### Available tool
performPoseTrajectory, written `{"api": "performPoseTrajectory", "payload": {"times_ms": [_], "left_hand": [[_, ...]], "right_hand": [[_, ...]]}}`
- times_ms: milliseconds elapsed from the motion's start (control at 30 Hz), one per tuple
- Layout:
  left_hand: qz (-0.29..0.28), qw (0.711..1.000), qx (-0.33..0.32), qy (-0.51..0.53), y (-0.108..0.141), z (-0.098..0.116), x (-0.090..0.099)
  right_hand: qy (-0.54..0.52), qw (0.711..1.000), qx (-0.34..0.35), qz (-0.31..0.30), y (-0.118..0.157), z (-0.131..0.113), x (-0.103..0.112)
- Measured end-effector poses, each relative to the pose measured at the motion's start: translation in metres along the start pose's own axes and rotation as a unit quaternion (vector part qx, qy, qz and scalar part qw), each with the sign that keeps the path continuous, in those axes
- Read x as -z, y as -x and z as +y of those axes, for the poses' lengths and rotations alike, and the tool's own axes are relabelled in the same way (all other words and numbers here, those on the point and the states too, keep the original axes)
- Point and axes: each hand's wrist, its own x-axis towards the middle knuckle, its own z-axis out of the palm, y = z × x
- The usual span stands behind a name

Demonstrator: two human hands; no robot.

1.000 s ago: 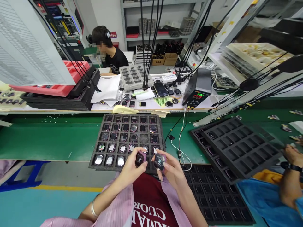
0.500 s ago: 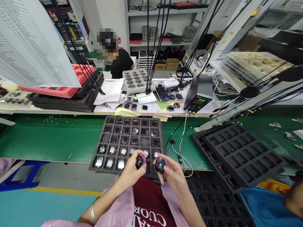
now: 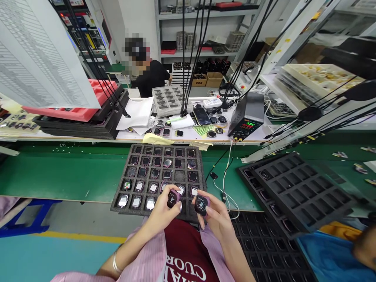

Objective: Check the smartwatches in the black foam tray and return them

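Over the near right part of a black foam tray (image 3: pixel 116 199), each of my hands grips a smartwatch body without a strap. My left hand (image 3: pixel 163 209) has its thumb and fingers closed on a dark-faced smartwatch (image 3: pixel 172 198) with a purplish case. In my right hand (image 3: pixel 217 213) is another smartwatch (image 3: pixel 201 205), its dark screen showing pale marks and facing up. The two watches are apart. Rows of similar watch bodies (image 3: pixel 142 172) fill most of the tray's compartments; several in the near rows show bright white faces. My hands partly hide the near right compartments.
Behind the tray, a white shelf holds a phone (image 3: pixel 201 116), a power supply (image 3: pixel 246 117) with lit digits and stacked foam trays (image 3: pixel 79 125). More foam trays (image 3: pixel 302 192) lie at right, beside a white cable (image 3: pixel 226 176). A co-worker (image 3: pixel 151 76) is at the back.
My right hand has moved slightly right with its watch, which has turned a little. My left hand has shifted slightly left. The co-worker at the back has moved a little to the right.
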Motion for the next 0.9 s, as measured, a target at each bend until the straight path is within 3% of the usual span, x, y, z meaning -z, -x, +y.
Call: {"api": "performPoseTrajectory", "payload": {"times_ms": [600,900], "left_hand": [[-0.027,0.999,0.010,-0.028,0.003,0.004,0.001],[0.007,1.000,-0.002,0.000,0.007,0.011,0.003]], "right_hand": [[-0.006,1.000,0.008,-0.009,0.000,-0.001,0.003],[0.011,1.000,0.011,0.014,0.007,-0.008,-0.001]]}}
